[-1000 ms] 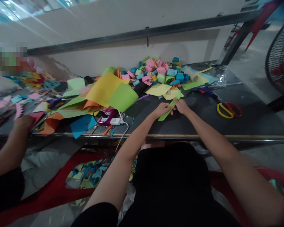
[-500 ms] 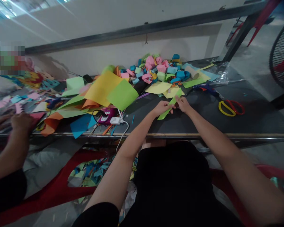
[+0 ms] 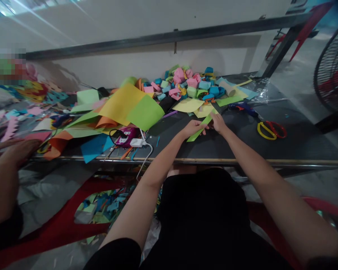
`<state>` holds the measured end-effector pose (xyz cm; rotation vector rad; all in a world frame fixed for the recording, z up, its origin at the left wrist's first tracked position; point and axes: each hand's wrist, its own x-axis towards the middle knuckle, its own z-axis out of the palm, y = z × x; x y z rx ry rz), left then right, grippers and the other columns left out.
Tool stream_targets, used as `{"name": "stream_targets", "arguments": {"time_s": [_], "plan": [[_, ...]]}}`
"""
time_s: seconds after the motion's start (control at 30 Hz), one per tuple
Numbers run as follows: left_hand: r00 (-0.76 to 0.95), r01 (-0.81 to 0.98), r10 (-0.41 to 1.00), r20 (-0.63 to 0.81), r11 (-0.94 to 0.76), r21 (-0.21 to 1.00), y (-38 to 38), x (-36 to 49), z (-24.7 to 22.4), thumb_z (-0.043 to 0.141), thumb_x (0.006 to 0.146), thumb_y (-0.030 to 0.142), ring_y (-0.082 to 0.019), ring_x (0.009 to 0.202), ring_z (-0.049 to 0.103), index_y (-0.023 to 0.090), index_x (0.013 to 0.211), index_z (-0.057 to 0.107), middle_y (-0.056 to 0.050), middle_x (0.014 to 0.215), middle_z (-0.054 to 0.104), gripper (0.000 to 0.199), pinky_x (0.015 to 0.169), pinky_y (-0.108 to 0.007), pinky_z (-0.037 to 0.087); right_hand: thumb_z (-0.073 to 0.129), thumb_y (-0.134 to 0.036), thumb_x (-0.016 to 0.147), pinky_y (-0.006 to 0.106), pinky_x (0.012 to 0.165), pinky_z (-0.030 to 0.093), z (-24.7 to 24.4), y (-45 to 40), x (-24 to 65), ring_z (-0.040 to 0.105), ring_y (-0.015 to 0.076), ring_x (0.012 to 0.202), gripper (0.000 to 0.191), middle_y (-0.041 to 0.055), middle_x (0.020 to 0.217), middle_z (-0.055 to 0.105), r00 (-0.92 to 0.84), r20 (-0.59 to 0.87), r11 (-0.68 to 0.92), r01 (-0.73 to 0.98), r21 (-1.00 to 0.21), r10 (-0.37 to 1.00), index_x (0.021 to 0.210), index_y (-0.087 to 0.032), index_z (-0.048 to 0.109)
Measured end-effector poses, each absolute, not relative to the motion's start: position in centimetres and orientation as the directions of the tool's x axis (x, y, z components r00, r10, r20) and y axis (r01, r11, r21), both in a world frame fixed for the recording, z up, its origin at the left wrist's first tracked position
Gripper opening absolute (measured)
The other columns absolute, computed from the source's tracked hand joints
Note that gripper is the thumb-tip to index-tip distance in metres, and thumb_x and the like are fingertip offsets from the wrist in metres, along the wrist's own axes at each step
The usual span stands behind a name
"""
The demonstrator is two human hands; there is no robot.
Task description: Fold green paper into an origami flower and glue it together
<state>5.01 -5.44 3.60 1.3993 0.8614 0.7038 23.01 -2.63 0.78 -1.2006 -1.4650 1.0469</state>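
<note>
A strip of light green paper [image 3: 197,133] slants between my two hands, just above the dark table. My left hand [image 3: 193,128] grips it near the middle, its fingers curled around the lower edge. At the strip's upper end, my right hand [image 3: 218,123] pinches the paper, with some fingertips hidden. Pale yellow paper sheets [image 3: 189,105] lie just beyond my hands. Behind them is a heap of small folded paper pieces [image 3: 192,82] in pink, blue, green and orange. Scissors with red and yellow handles [image 3: 266,130] rest to the right of my right hand.
Large coloured sheets [image 3: 121,105] spread out at the left, beside a purple power socket [image 3: 126,137] with a white plug and cable. A co-worker's hand [image 3: 19,150] is at the far left. A fan [image 3: 334,71] stands at the right. Paper scraps [image 3: 104,206] lie below the table.
Both my hands keep nearly the same place on the green strip. The co-worker's arm at the left has shifted. The view has turned slightly.
</note>
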Motion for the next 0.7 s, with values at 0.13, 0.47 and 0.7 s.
{"name": "stream_targets", "arguments": {"time_s": [0.13,0.47,0.7], "plan": [[0.509,0.051,0.854,-0.106,0.093,0.994,-5.4,5.1,3.7,0.078,0.092,0.033,-0.006,0.043,0.053,0.009,0.081,0.076,-0.002,0.055,0.068,0.027,0.050,-0.019,0.041,0.031,-0.101,0.080,0.029,0.038,0.028,1.0,-2.6,23.1,0.033,0.0107,0.035,0.083,0.0006,0.038,0.039,-0.086,0.179,0.187,0.096,-0.978,0.980,0.053,-0.025,0.048],[0.464,-0.002,0.881,-0.093,0.107,0.994,-5.3,5.0,3.4,0.083,0.086,0.046,-0.006,0.043,0.053,0.010,0.078,0.071,-0.002,0.058,0.070,0.039,0.049,-0.019,0.040,0.066,-0.093,0.067,0.026,0.043,0.031,2.2,-3.3,23.3,0.042,0.0094,0.046,0.075,0.0016,0.051,0.054,-0.294,0.118,0.170,0.161,-0.972,0.949,0.059,-0.019,0.059],[0.491,-0.027,0.870,-0.054,0.077,0.997,-4.8,5.0,2.7,0.084,0.085,0.047,-0.006,0.047,0.056,0.008,0.083,0.073,-0.007,0.066,0.075,0.041,0.054,-0.020,0.045,0.072,-0.077,0.075,0.025,0.048,0.035,1.9,-3.1,23.4,0.046,0.0097,0.050,0.062,0.0020,0.057,0.058,-0.376,0.135,0.198,0.136,-0.971,0.917,0.060,-0.019,0.058]]}}
